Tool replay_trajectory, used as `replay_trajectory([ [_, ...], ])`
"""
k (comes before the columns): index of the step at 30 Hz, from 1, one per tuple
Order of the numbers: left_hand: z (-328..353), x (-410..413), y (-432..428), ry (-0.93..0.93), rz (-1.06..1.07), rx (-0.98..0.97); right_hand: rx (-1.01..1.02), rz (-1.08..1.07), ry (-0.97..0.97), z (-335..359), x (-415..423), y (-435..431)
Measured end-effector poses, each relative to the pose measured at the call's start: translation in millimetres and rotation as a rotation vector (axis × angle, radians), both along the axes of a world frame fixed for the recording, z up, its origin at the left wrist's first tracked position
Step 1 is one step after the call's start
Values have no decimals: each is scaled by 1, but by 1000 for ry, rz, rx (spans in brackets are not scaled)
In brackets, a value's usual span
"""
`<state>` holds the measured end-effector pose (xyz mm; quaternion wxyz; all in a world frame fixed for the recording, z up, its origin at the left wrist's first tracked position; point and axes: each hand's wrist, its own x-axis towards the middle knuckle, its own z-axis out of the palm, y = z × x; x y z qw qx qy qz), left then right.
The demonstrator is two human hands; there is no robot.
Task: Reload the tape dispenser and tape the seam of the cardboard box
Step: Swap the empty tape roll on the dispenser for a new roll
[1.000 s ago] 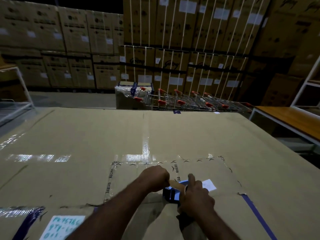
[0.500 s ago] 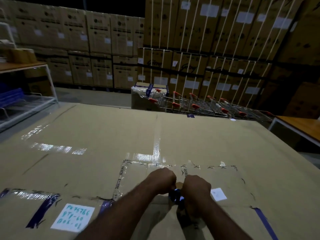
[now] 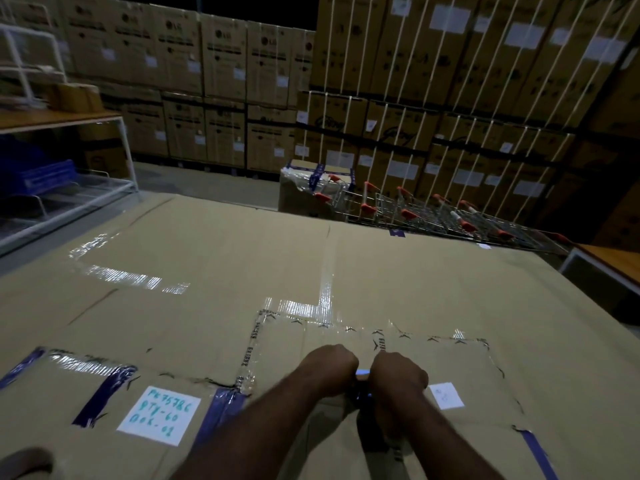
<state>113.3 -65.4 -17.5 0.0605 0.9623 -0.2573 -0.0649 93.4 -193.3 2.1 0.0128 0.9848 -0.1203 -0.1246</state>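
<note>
A big flat cardboard box (image 3: 346, 271) fills the lower view, with a shiny taped seam (image 3: 325, 289) running away from me. My left hand (image 3: 329, 370) and my right hand (image 3: 398, 379) are clenched side by side near its front edge. Between them only a sliver of the blue tape dispenser (image 3: 362, 393) shows, with a strip of tan tape (image 3: 362, 375) at its top. Both fists close around it; the rest of the dispenser is hidden.
A white handwritten label (image 3: 159, 415) and blue tape strips (image 3: 104, 393) lie at left. A small white sticker (image 3: 446, 395) sits right of my hands. Shopping trolleys (image 3: 433, 213) and stacked cartons (image 3: 450, 98) stand behind; a white shelf rack (image 3: 69, 150) is at left.
My hands came together, hiding the dispenser and the tape strip that showed a second ago. The view has swung left and downward, bringing the label and rack into sight.
</note>
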Motion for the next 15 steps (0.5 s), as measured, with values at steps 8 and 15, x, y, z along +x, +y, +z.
replay_trajectory([
  [8,-15,4,3,27,30,-88,36,-21,-35,-4,0,1],
  [15,-22,5,-1,62,56,-108,56,-45,-33,-4,1,1],
])
